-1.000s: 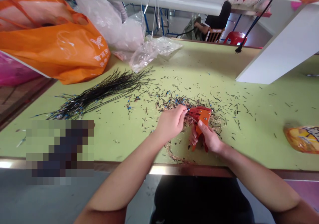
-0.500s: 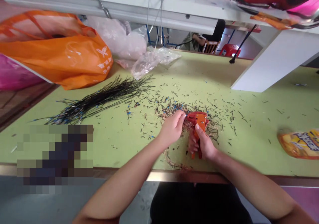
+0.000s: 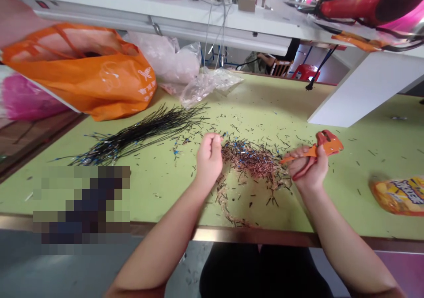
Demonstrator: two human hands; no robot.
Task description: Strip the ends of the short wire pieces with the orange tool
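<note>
My right hand is wrapped round the handles of an orange and red wire stripper, its head turned up and to the right. To the left, my left hand is closed in a pinch at the edge of the scrap pile; what its fingertips hold, if anything, is too small to make out. Between the hands lies a heap of short black wire offcuts, mixed with coppery strands and blue bits. Farther left rests a long bundle of black wires with blue and silvery ends.
An orange bag and clear plastic bags stand at the back left of the green table. A white upright panel is at the right, beyond a yellow packet. A shelf crosses above. Another person's arm shows behind.
My hands have drawn apart. The wire stripper has moved right and tipped over in my right hand, and my left hand has shifted left from its jaws, uncovering the offcuts.
</note>
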